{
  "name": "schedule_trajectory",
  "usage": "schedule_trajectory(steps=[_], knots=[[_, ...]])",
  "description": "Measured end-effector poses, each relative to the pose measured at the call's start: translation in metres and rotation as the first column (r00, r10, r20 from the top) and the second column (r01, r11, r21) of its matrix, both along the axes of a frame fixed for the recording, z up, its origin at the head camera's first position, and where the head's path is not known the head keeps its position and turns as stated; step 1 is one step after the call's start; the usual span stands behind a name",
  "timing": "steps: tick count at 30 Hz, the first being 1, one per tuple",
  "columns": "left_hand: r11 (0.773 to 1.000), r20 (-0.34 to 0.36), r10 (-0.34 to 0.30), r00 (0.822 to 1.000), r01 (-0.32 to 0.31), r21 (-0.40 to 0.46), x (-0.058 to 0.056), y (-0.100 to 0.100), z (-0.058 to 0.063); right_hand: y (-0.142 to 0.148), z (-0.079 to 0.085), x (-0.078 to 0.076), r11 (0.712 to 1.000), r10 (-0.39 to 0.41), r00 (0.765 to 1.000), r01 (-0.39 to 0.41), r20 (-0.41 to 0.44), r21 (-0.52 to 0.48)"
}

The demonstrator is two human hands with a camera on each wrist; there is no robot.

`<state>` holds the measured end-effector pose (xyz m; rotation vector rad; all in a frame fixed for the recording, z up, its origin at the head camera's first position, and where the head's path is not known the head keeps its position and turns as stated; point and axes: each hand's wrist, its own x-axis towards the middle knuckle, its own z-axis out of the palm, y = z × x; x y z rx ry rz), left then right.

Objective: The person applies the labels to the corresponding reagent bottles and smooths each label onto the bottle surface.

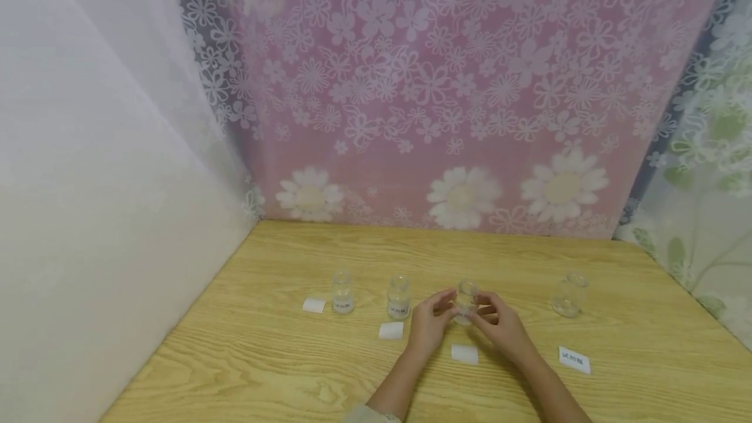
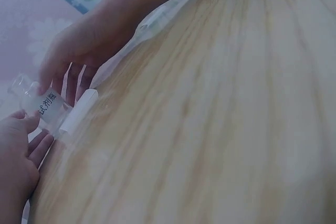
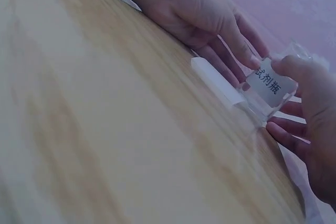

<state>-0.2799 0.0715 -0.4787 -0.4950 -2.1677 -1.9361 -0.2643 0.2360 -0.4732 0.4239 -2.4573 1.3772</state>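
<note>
A small clear glass reagent bottle stands upright on the table between both hands. My left hand holds it from the left, thumb and fingers at its side. From the right, my right hand grips the same bottle, with its thumb on the front. Across the bottle's front lies a white label with printed characters, pressed by the thumbs at its edges. In the left wrist view the bottle appears tilted by the camera angle. Just in front of it, a blank white paper piece lies on the table.
To the left stand two labelled glass bottles with white paper pieces nearby. At the right stands an unlabelled glass bottle, with a printed label in front. A floral curtain hangs behind the wooden table.
</note>
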Motion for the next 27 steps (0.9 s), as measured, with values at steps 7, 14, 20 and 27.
schedule_trajectory(steps=[7,14,20,27], knots=[[1.0,-0.018,-0.021,1.0,0.021,-0.001,0.001,-0.001,0.0,-0.004,-0.003,-0.001,0.996,-0.053,0.996,0.057,-0.066,0.073],[1.0,-0.004,-0.018,1.0,0.018,0.004,0.0,0.0,0.0,0.001,0.0,-0.001,1.0,0.026,0.998,-0.025,-0.063,0.019],[1.0,0.005,-0.023,1.0,0.023,0.014,-0.001,0.001,0.001,0.009,0.002,0.0,0.994,0.096,0.995,-0.096,-0.018,-0.053],[1.0,-0.015,-0.018,1.0,0.018,0.009,-0.001,0.0,0.001,0.016,0.004,-0.001,0.997,0.072,0.997,-0.073,-0.024,-0.023]])
